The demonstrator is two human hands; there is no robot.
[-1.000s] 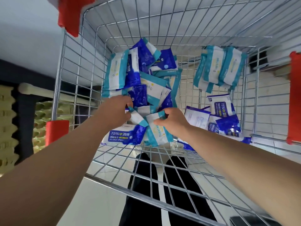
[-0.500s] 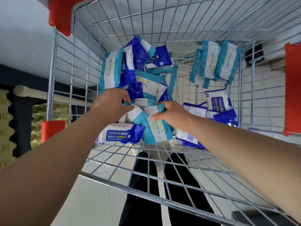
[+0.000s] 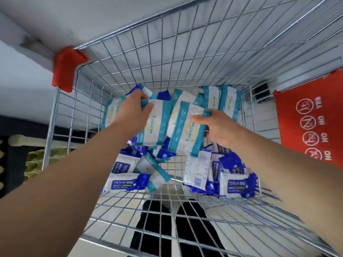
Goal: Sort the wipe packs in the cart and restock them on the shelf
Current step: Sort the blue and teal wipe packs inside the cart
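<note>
Your left hand (image 3: pixel 132 113) grips a teal-and-white wipe pack (image 3: pixel 157 125) at its upper end. Your right hand (image 3: pixel 220 129) grasps a second teal pack (image 3: pixel 185 130) by its right edge. The two packs touch each other, held above the heap. Under them, blue alcohol packs (image 3: pixel 126 182) lie on the floor of the cart (image 3: pixel 167 58), some left and some right. Other teal packs (image 3: pixel 225 101) lean at the far wall. The wire walls rise on every side, and a bare strip of floor lies nearest to you.
</note>
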